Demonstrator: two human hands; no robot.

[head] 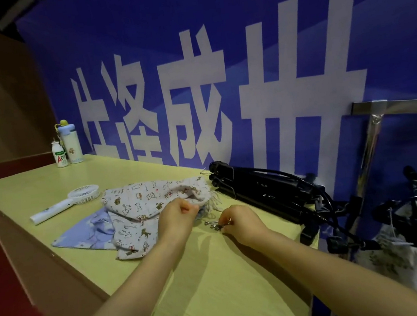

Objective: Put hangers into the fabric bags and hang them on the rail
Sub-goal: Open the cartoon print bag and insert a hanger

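Desk (215, 285): all loose task items are carried on it, and anything pushed past the right edge would be lost to the floor.
Rail (397, 105): it is seen beyond the desk's right edge with a filled bag (406, 265) already hung below it. Nothing is being carried to it yet.
Hanger stack (261, 185): black hangers are piled along the far edge toward the right corner, with their ends overhanging the right edge. The pile could be dragged off if one hanger is pulled while tangled with the others.
Printed bag (140, 203): it lies mid-desk, partly over a blue bag (87, 235). If the opening is allowed to collapse, a hanger could snag on the fringe or drawstring.
Left grip (176, 216): its fingers are curled round the gathered mouth of the printed bag. The blue bag might be pulled along if the printed bag is lifted carelessly.
Right grip (242, 223): its fingertips are pinched on a small metal piece (213, 224) just beside the bag's mouth. Whether this is a hook or a cord end cannot be told.
Metal piece: it is held only lightly, so it could slip back out of reach.
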